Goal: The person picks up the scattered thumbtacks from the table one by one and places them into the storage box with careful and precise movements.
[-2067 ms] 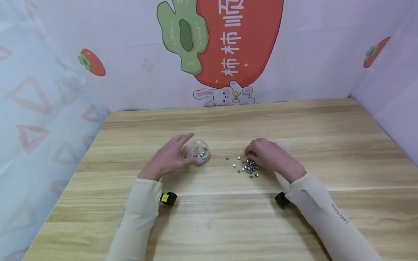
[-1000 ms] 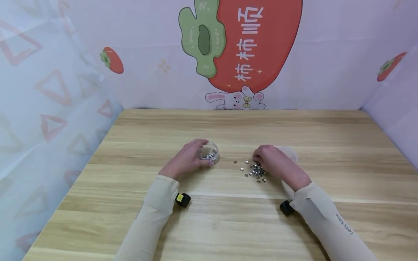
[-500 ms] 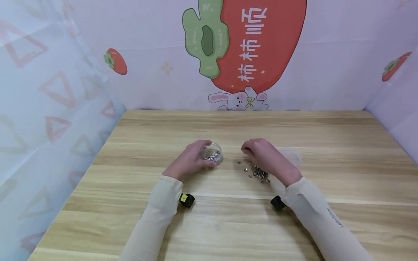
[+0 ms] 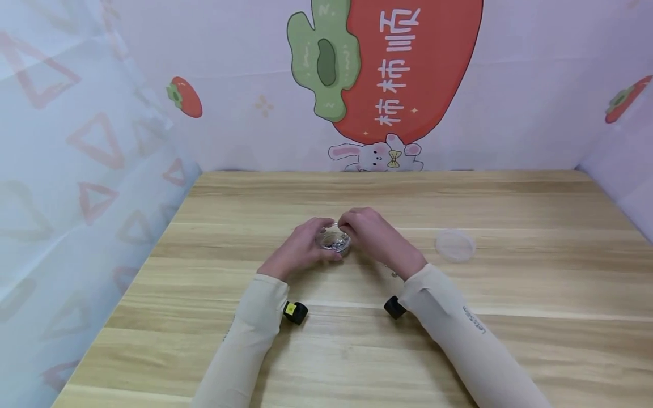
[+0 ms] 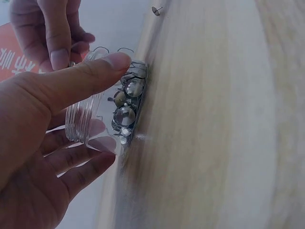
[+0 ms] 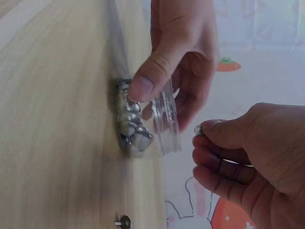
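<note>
My left hand [image 4: 302,248] grips a small clear jar [image 4: 334,241] standing on the table, thumb on the near side and fingers round the far side. Silver thumbtacks [image 5: 125,117] lie in the bottom of the jar, seen through its wall in the left wrist view. At the jar's open mouth is my right hand [image 4: 374,235], its thumb and forefinger pinching one thumbtack [image 6: 198,130] just outside the rim. Most of the loose pile is hidden behind my right forearm; a bit of it [image 4: 394,274] shows beside the wrist.
A clear round lid [image 4: 456,245] lies flat on the wooden table [image 4: 326,351], right of my right hand. One stray thumbtack [image 6: 125,222] lies near the jar. A patterned cloth [image 4: 245,124] hangs behind the table.
My left hand has closed round the jar. My right hand has lifted off the thumbtack pile and moved left to the jar's mouth with a thumbtack, uncovering the lid.
</note>
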Demonstrator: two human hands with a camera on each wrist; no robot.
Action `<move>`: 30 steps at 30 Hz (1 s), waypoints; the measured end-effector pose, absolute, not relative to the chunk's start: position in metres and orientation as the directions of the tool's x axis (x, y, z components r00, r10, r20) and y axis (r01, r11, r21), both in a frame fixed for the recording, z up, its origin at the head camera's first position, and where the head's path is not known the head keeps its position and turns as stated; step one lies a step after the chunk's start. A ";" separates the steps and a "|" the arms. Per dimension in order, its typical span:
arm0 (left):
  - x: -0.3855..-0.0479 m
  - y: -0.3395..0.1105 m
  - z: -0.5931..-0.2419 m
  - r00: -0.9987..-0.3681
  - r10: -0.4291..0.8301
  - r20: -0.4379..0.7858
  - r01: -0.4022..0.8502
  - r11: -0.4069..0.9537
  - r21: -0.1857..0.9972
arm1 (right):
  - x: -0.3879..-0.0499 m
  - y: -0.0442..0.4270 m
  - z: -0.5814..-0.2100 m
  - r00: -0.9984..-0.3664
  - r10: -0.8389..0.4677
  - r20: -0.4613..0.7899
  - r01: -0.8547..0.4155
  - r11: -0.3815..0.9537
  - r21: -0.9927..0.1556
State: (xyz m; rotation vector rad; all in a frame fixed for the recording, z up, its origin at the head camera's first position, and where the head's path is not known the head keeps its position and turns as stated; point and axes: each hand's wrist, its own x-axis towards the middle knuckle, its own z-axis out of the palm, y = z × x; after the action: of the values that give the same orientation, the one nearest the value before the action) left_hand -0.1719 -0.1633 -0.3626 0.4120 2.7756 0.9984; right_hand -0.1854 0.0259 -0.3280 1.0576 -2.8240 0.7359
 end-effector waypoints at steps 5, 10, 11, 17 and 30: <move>-0.172 -0.162 -0.364 -0.948 0.315 -0.044 0.211 0.726 0.654 | -0.187 0.021 -0.332 -0.762 -0.619 0.188 -0.634 0.655 -0.411; -0.173 -0.162 -0.365 -0.947 0.321 -0.036 0.218 0.717 0.662 | -0.187 0.020 -0.335 -0.765 -0.611 0.202 -0.636 0.668 -0.386; -0.173 -0.162 -0.365 -0.946 0.321 -0.036 0.218 0.717 0.662 | -0.187 0.020 -0.335 -0.765 -0.611 0.203 -0.637 0.671 -0.379; -0.171 -0.164 -0.365 -0.948 0.315 -0.044 0.210 0.724 0.657 | -0.185 0.023 -0.332 -0.767 -0.621 0.162 -0.634 0.696 -0.338; -0.171 -0.162 -0.365 -0.949 0.310 -0.051 0.209 0.743 0.636 | -0.173 0.063 -0.324 -0.752 -0.641 0.151 -0.654 0.700 -0.287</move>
State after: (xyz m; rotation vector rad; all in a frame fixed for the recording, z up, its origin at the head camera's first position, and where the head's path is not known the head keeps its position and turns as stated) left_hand -0.1706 -0.1619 -0.3653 0.4179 2.7877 0.9890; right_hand -0.1735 0.0633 -0.3239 1.0906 -2.8597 0.5058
